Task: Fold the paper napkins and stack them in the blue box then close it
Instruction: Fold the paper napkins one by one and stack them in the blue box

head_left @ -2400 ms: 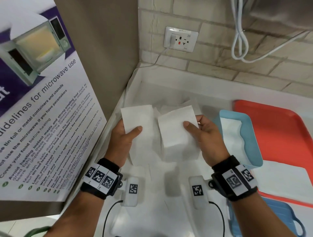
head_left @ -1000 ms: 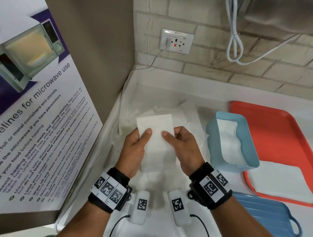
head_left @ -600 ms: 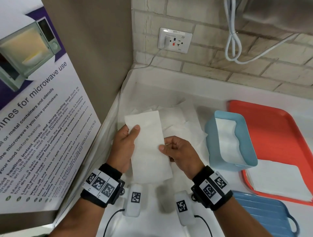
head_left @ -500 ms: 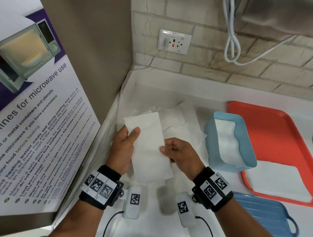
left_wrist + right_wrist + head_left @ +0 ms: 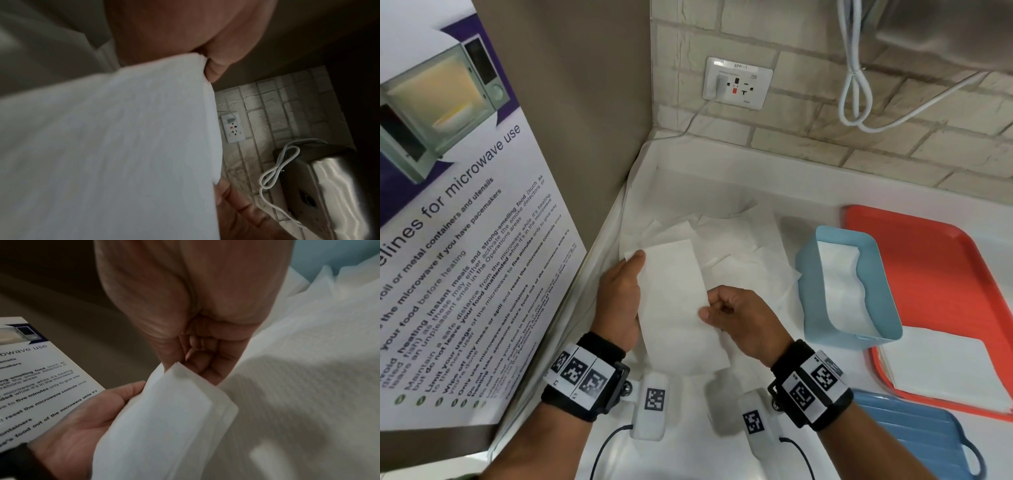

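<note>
Two hands are at work over the white worktop (image 5: 722, 178), and between them is one folded napkin (image 5: 678, 301), a long narrow strip held above the surface near the worktop's left edge. The left hand (image 5: 619, 301) holds the strip's left long edge, thumb laid over the top corner and fingers behind the paper. The right hand (image 5: 739, 315) pinches the right long edge about halfway down; its wrist view shows the fingers (image 5: 201, 366) curled tight with the layered edge nipped between thumb and forefinger. So both grips are closed on the same napkin.

Under and behind it a loose heap of unfolded napkins (image 5: 739, 246) lies spread toward the back left corner (several sheets overlapping, too jumbled to count).

One pale blue box (image 5: 887, 329) stands open at the middle of the worktop, just right of the right hand, its right side over the edge of one orange tray (image 5: 935, 260). Folded napkins (image 5: 842, 284) already lie inside it; how many I cannot tell. One flat stack of white napkins (image 5: 941, 370) rests on the tray's near corner, touching the box. One darker blue lid (image 5: 914, 442) lies at the worktop's near right edge, apart from the box.

A microwave poster (image 5: 465, 240) walls off the left side, close to the left wrist. The strip of worktop between the hands and the box is bare.
</note>
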`<state>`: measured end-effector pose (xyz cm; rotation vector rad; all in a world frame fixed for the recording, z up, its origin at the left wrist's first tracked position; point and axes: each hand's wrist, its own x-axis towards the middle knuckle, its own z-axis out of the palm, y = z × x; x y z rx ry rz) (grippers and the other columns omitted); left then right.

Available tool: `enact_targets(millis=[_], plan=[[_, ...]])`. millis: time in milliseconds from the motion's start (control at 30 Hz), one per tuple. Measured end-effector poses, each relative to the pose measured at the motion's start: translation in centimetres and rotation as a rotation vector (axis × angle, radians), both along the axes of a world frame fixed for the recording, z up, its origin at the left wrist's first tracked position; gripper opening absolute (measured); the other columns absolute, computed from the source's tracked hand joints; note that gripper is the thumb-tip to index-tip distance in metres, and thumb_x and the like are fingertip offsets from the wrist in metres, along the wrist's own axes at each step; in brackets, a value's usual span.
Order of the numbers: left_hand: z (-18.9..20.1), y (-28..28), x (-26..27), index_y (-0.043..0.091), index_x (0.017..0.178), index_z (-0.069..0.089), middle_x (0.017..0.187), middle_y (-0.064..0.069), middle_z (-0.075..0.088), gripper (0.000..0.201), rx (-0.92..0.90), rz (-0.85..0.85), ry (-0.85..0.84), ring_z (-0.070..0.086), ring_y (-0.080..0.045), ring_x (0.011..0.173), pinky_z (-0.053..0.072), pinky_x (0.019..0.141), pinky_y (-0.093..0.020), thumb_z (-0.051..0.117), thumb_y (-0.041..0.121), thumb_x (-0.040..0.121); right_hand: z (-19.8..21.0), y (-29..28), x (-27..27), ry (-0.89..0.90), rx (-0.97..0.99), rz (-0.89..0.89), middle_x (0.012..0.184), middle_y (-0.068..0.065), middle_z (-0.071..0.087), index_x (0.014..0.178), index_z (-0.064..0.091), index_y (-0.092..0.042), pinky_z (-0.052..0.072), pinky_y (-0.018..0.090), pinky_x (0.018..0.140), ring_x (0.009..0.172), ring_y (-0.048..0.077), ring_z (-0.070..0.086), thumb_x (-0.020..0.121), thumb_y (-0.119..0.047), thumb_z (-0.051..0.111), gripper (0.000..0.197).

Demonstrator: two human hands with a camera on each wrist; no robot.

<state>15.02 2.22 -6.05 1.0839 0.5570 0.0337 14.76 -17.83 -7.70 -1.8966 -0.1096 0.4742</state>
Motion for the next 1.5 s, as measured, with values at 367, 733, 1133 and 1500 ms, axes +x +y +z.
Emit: enact_targets(millis=[367,733,1133,1500], plan=[[-0.5,0.5,0.2,0.022,0.104,0.074,0.1,0.008,0.078,0.025,0.347,0.004,-0.204,0.07,-0.009,0.099,0.055,0.091,-0.027,0.05,0.021,0.11,2.0,-1.5,1.5,-0.099,-0.174,-0.074,0.093,-0.003,0.07,0.107,0.071,-0.024,0.051,0.022,0.071,0.074,0.008,0.068,0.093,-0.036,0.071,0.019],[-1.9,0.3,0.6,0.027,0.108,0.066,0.093,0.007,0.068,0.02,0.631,-0.007,-0.217,0.062,-0.008,0.086,0.047,0.079,-0.024,0.046,0.024,0.11,1.3,-1.0,3.7,-0.24,-1.041,0.039,0.117,0.001,0.065,0.122,0.061,-0.022,0.042,0.031,0.074,0.101,0.027,0.063,0.096,-0.044,0.048,0.036],[-1.6,0.3,0.6,0.031,0.111,0.051,0.06,-0.001,0.037,0.019,0.643,-0.077,-0.267,0.035,-0.011,0.048,0.035,0.049,-0.024,0.049,0.013,0.107,1.9,-0.7,7.1,-0.117,-0.944,0.259,0.146,0.002,0.034,0.142,0.044,-0.04,0.05,0.041,0.097,0.122,0.025,0.053,0.096,-0.035,0.062,0.049],[-1.7,0.4,0.3,0.023,0.093,0.066,0.072,0.012,0.058,0.035,0.572,-0.201,-0.21,0.037,-0.005,0.053,0.035,0.054,-0.023,0.04,0.004,0.108,6.3,-2.8,6.3,-0.592,-0.715,-0.112,0.096,-0.009,0.067,0.086,0.07,-0.027,0.047,0.036,0.072,0.095,0.024,0.052,0.09,-0.039,0.072,0.013]])
